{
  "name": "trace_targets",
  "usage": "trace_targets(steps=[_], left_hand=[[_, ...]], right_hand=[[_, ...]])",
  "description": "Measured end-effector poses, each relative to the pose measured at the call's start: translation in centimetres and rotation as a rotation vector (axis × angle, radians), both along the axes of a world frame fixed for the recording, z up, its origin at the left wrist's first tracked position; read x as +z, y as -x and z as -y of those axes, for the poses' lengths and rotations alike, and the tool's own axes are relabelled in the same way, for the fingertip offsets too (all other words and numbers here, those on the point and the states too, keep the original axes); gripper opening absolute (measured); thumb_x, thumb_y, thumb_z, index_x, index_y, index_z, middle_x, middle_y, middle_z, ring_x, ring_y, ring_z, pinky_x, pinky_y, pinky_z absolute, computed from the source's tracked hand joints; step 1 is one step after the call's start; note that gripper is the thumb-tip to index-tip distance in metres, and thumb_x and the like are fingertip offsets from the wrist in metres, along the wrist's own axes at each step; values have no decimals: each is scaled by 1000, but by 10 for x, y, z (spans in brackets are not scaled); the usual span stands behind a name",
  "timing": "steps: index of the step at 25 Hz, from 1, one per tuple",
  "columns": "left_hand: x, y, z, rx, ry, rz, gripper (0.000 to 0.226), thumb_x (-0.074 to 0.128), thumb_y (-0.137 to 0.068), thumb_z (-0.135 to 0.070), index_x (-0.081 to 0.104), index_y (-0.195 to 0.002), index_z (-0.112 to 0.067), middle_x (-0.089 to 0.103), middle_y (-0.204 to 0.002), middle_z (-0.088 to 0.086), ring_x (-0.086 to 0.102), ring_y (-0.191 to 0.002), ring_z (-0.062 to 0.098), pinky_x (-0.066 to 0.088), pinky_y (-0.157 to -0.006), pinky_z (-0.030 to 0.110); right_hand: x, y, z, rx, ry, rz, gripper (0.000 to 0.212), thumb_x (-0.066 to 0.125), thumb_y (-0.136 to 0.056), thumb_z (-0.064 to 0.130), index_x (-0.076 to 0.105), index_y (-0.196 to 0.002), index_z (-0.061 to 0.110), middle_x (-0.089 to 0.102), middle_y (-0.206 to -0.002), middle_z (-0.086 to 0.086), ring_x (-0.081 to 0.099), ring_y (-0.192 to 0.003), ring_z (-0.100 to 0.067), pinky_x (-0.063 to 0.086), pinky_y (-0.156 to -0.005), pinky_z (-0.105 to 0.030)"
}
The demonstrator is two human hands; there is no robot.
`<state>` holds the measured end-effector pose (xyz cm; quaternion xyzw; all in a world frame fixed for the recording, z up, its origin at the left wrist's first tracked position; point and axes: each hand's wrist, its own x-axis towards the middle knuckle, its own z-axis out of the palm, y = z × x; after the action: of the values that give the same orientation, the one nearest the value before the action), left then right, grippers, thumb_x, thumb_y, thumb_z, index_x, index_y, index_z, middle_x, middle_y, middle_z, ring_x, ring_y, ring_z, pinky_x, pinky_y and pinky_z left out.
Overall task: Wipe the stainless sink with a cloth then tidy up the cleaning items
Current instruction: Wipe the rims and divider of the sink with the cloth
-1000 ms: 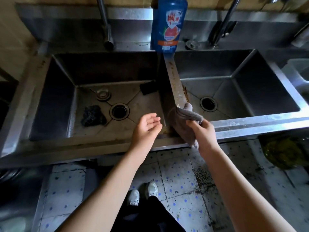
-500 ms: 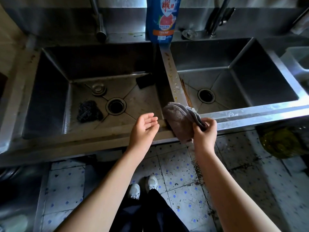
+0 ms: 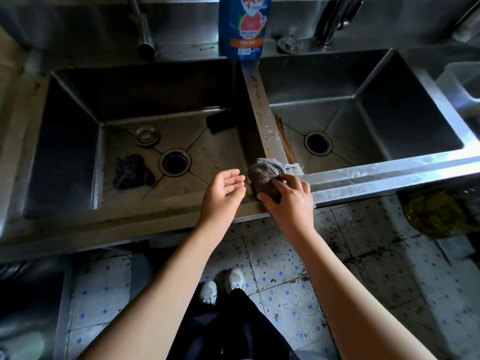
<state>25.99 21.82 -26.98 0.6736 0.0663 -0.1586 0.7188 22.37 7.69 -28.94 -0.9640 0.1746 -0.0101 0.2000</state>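
Left hand [image 3: 223, 189] hangs open, fingers loose, just over the front rim of the sink [image 3: 130, 222] and holding nothing; right beside it the right hand [image 3: 288, 201] has its fingers curled over the bunched-up cloth [image 3: 263, 174]. Cloth sits where the divider [image 3: 261, 110] meets the front rim, mostly poking out past the fingertips. Looks soft, light and probably damp, so I'd keep it wadded under the palm rather than pinch a corner.

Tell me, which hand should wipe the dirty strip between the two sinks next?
Right. The right hand holds the cloth at the near end of the strip; the left hand hovers open, holding nothing.
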Motion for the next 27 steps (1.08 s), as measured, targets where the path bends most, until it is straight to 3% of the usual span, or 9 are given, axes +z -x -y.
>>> trace_targets(steps=[3, 9, 12, 16, 18, 22, 27], left_hand=[[0, -1, -3, 3, -8, 9, 29, 55, -85, 1, 53, -101, -22, 62, -100, -3, 59, -88, -2, 47, -74, 8], [-1, 3, -9, 44, -37, 8, 24, 54, -87, -3, 54, -105, -19, 63, -100, -4, 59, -92, 1, 48, -76, 9], [2, 3, -15, 86, -41, 26, 25, 53, -87, -2, 54, -107, -16, 63, -99, -5, 58, -92, 0, 47, -77, 8], [16, 2, -38, 149, -73, 97, 28, 52, -86, 2, 54, -106, -17, 62, -98, -6, 58, -89, -4, 45, -75, 6], [25, 5, -57, 191, -91, 134, 29, 52, -86, 3, 54, -105, -18, 62, -99, -6, 58, -91, -2, 45, -78, 8], [42, 13, -103, 238, -123, 190, 30, 52, -85, 4, 53, -105, -19, 62, -101, -5, 58, -95, 0, 45, -80, 9], [52, 18, -181, 298, -152, 228, 30, 53, -85, 5, 53, -106, -16, 61, -104, 0, 57, -97, 3, 44, -79, 5]], right_hand=[[-10, 1, 0, 33, 95, -87, 64, 62, -73, 59, 54, -126, 24, 44, -134, -2, 34, -121, -26, 32, -99, -39], [-4, -4, 9, 67, 78, 44, 27, 54, -90, 28, 66, -105, 9, 59, -111, -11, 48, -100, -31, 37, -83, -37], [15, -10, 2, 4, -201, 130, 22, 54, -90, 24, 65, -92, 5, 61, -94, -11, 53, -86, -26, 36, -69, -29], [42, -19, -35, 119, -466, 183, 18, 60, -87, 21, 66, -91, 5, 61, -82, -3, 53, -73, -16, 33, -61, -17], [52, -24, -59, 136, -545, 194, 18, 61, -86, 22, 67, -91, 6, 62, -82, -3, 56, -73, -15, 37, -61, -18], [57, -23, -105, 82, -667, 163, 21, 58, -88, 24, 65, -87, 4, 67, -80, -8, 60, -74, -20, 48, -67, -33], [61, -22, -177, 83, -690, 160, 18, 61, -86, 24, 58, -69, 18, 59, -63, 6, 51, -58, -5, 36, -50, -10]])
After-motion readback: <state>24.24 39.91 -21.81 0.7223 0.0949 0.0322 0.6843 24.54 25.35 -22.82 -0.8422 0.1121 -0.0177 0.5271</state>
